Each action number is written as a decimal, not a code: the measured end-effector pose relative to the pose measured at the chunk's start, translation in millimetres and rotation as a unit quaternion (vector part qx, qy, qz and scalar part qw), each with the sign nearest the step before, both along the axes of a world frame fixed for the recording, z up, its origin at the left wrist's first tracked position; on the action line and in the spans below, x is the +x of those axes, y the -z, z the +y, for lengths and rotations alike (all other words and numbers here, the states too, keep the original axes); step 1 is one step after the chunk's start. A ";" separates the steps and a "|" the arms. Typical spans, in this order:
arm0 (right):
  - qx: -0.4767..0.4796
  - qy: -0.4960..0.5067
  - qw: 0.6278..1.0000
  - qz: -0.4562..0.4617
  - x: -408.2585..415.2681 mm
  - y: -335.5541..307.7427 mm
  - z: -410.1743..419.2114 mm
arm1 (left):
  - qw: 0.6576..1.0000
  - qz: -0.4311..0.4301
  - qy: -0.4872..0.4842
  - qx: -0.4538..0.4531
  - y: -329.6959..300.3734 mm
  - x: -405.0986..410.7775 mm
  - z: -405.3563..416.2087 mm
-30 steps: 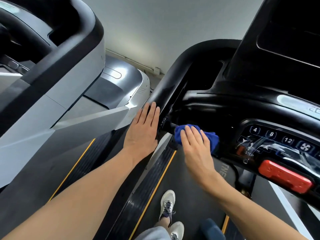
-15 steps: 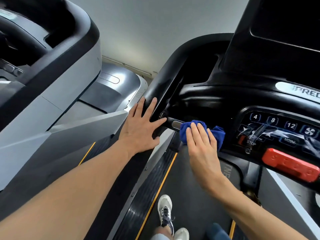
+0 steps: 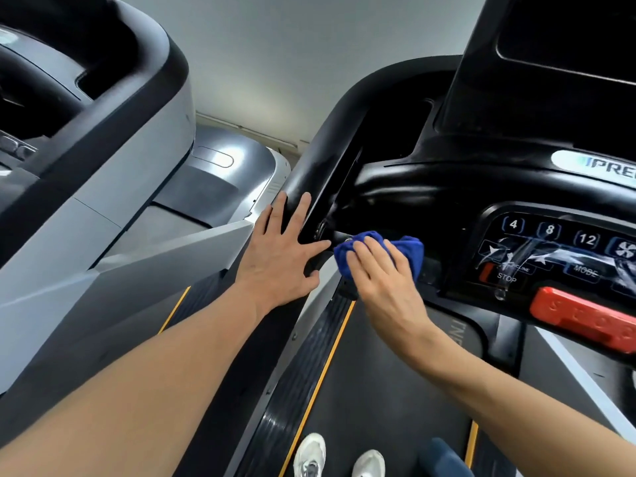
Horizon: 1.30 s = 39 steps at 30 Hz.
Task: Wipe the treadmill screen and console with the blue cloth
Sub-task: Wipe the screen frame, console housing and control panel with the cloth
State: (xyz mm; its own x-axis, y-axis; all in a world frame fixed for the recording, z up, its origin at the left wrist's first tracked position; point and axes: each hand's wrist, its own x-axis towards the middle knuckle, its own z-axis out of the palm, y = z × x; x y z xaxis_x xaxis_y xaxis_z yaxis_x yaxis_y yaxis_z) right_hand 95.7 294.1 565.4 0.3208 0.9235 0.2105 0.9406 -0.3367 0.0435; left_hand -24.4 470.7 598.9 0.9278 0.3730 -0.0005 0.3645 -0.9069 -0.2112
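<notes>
A person stands on a treadmill belt (image 3: 371,390), both bare arms reaching forward to the console (image 3: 447,187). The right hand (image 3: 382,280) lies flat, fingers straight and close together, pressing the blue cloth (image 3: 409,251) against a short black handle at the console's lower left edge. The bunched cloth sits under and beyond the fingertips, its folds showing past them on the far side and toward the left hand. Whether the thumb hooks under the cloth cannot be told from this angle. Just beside it, the left hand (image 3: 278,256) is spread wide, palm down on the black handrail (image 3: 330,146), its thumb tip close to the cloth but apparently not touching it. To the right of the right hand are the keypad (image 3: 550,242), with keys marked 4, 8 and 12 and labels STOP and MODE, and a red stop bar (image 3: 581,318). The dark screen (image 3: 564,32) rises well above both hands. White shoes (image 3: 309,456) show below the arms. A second grey machine (image 3: 113,173) stands left of the left hand.
</notes>
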 end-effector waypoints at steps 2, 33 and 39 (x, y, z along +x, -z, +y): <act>0.005 0.003 1.000 -0.003 -1.0 2.4 2.9 | 1.000 -0.007 0.004 -0.003 -0.5 -0.4 0.1; 0.109 0.409 0.889 0.174 -86.9 2.3 27.6 | 0.988 0.055 0.143 0.001 1.1 2.5 -0.9; 0.102 0.460 0.864 0.178 -64.9 -0.3 13.5 | 0.986 0.070 0.148 0.015 -1.6 2.7 -2.7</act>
State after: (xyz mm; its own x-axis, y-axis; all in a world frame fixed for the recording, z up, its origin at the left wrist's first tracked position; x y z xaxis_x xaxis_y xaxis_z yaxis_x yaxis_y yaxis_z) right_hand 30.8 307.6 565.6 0.9773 0.1980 0.0756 0.2120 -0.9157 -0.3415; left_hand -21.7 468.0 600.4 0.9878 0.0874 -0.1288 0.0499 -0.9617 -0.2694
